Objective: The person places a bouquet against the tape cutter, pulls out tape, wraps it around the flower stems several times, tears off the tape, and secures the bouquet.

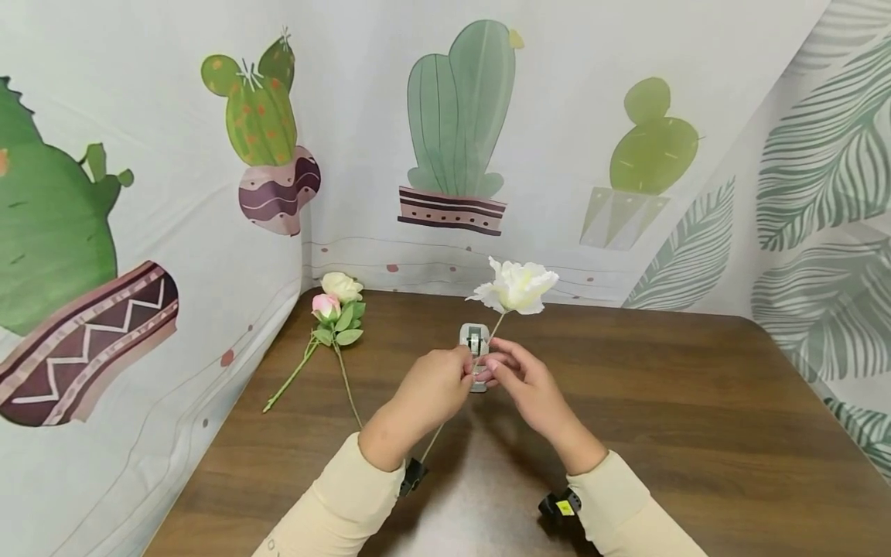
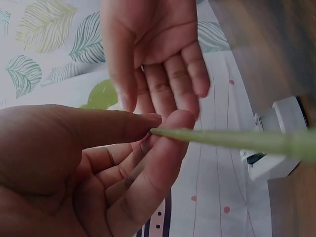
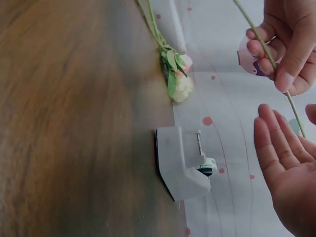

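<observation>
My left hand [image 1: 435, 383] pinches the thin green stem [image 2: 237, 141] of a white artificial flower [image 1: 520, 288] between thumb and forefinger. The bloom stands up and to the right of both hands in the head view, and the lower stem slants back past the left wrist. Close beside it, my right hand [image 1: 534, 394] has its palm turned to the stem. Its fingers [image 3: 276, 140] are nearly straight, and the stem runs between them and the thumb in the right wrist view. Beyond the hands a white tape dispenser [image 3: 175, 163] stands on the table, partly covered by them in the head view.
To the left on the brown wooden table [image 1: 661, 402] lie a cream rose [image 1: 343, 286] and a pink rose [image 1: 324, 306] with green leaves and long stems. A white cloth printed with cactuses [image 1: 459, 116] hangs behind the table and along its left side.
</observation>
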`<action>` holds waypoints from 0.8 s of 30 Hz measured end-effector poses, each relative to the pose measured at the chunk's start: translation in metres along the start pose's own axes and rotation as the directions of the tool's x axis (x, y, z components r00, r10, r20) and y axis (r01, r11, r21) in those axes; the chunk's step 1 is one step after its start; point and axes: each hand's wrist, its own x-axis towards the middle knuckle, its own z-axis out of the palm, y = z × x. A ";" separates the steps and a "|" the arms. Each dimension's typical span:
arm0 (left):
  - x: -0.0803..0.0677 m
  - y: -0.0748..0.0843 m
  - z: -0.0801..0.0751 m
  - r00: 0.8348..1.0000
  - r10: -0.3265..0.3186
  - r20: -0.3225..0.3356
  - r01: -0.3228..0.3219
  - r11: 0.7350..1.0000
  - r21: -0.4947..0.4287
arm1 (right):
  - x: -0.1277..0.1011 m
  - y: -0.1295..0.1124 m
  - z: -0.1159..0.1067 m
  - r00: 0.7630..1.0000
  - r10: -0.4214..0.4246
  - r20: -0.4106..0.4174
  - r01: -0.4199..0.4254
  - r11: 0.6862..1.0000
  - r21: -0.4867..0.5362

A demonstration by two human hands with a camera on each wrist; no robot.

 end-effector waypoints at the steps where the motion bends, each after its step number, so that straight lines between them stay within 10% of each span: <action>1: 0.000 0.002 0.000 1.000 0.003 0.006 -0.003 1.000 0.004 | 0.000 0.000 -0.001 1.000 -0.004 -0.011 0.004 1.000 0.028; 24: 0.000 0.007 0.014 0.999 0.035 0.023 -0.036 0.999 0.039 | 0.003 0.000 -0.005 0.993 0.051 -0.107 -0.018 0.958 0.285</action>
